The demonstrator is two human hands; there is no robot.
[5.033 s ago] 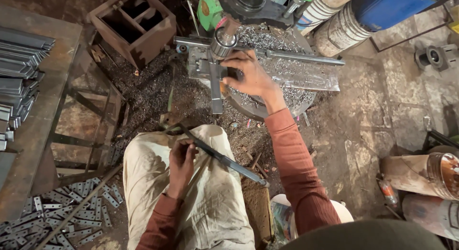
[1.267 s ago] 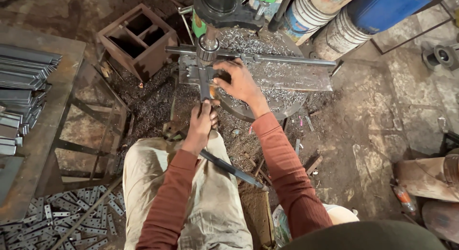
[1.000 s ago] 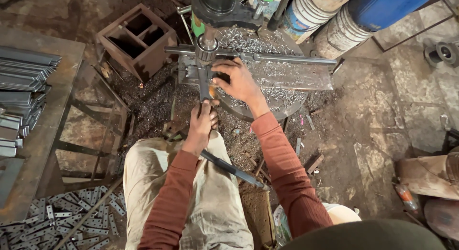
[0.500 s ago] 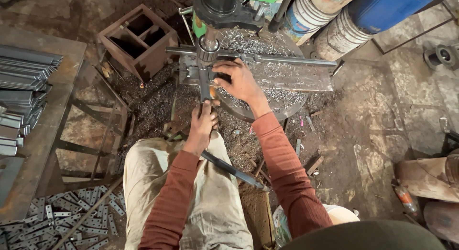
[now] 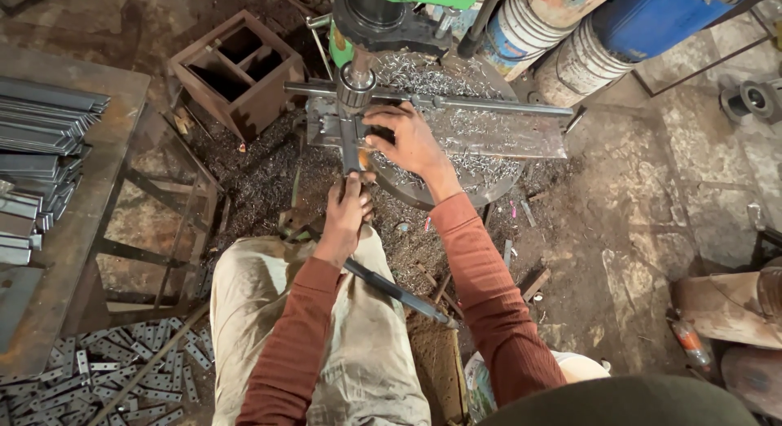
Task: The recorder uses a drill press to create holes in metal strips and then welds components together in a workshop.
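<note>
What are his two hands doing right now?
Left hand: closed around the near end of the flat metal strip under the drill.
Right hand: fingers curled, pressing down on the strip beside the drill chuck.

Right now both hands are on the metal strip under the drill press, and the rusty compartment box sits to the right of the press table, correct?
Not quite. The head view shows the rusty compartment box to the left of the press table, not the right. The rest holds: left hand and right hand are both on the metal strip under the drill press.
</note>
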